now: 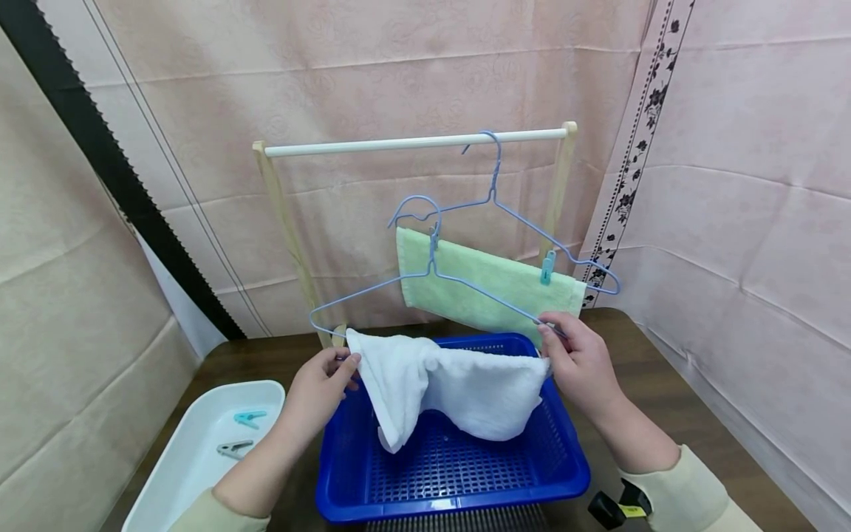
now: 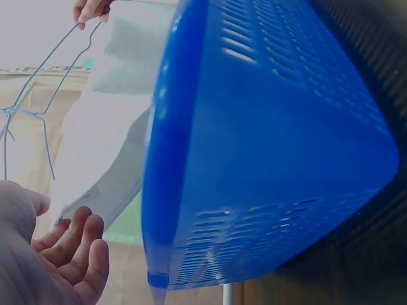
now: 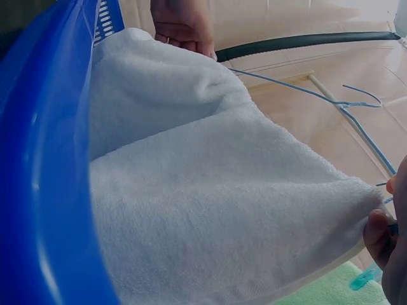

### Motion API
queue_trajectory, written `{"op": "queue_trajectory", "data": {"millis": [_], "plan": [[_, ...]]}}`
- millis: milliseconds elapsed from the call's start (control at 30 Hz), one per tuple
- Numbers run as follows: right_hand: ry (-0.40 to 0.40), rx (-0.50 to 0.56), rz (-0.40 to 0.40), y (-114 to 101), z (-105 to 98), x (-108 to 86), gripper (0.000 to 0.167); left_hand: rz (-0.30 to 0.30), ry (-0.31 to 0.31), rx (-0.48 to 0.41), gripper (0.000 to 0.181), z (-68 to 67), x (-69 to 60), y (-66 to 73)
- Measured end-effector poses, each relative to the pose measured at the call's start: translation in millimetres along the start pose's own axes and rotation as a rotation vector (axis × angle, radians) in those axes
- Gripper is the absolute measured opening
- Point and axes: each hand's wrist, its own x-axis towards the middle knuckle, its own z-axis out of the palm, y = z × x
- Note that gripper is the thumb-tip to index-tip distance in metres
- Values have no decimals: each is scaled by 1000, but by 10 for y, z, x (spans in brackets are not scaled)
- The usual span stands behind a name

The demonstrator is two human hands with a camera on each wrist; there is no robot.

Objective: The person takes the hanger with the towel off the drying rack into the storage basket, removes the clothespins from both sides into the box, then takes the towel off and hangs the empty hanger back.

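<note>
1. Clock positions are the wearer's, centred on the white towel (image 1: pixel 479 391), with 12 o'clock straight ahead. The towel is held up over the blue basket (image 1: pixel 452 502), which stands on the brown worktop (image 1: pixel 685 391).

2. The towel's long axis runs from 9 to 3 o'clock, and its lower edge droops into the basket.

3. The left hand (image 1: pixel 322 380) is at 9 o'clock, thumb and fingers pinching the towel's left edge. Whether it also grips hanger wire, I cannot tell.

4. The right hand (image 1: pixel 578 362) is at 3 o'clock, pinching the right end of the blue front hanger (image 1: pixel 432 260), with the towel's right corner at its fingertips.

5. The key relation, I judge, is the towel's top edge against the hanger's lower bar: they run roughly parallel, and the wire disappears at the towel near both ends. Whether the towel is folded over the bar or lies before it is hidden. Neither hand is clearly nearer; one is at each end.

6. The front hanger's hook points to about 11 o'clock, apart from the white rail (image 1: pixel 372 145), which crosses at 12.

7. Toward 1 o'clock, a rear hanger (image 1: pixel 494 188) hangs from the rail, bearing a green cloth (image 1: pixel 492 270) with a teal peg (image 1: pixel 547 268).

8. Between 8 and 9 o'clock, a white tray (image 1: pixel 179 458) holds two clips (image 1: pixel 249 419).
</note>
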Motion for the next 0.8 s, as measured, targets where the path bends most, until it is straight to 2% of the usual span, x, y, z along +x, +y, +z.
{"op": "queue_trajectory", "data": {"millis": [133, 300, 800], "plan": [[-6, -4, -1, 6, 0, -2, 17, 1, 7, -7, 28, 16, 11, 4], [-11, -6, 1, 28, 2, -8, 18, 45, 11, 1, 19, 33, -12, -2], [-7, -13, 31, 61, 6, -12, 17, 86, 27, 175, 7, 95, -106, -46]]}}
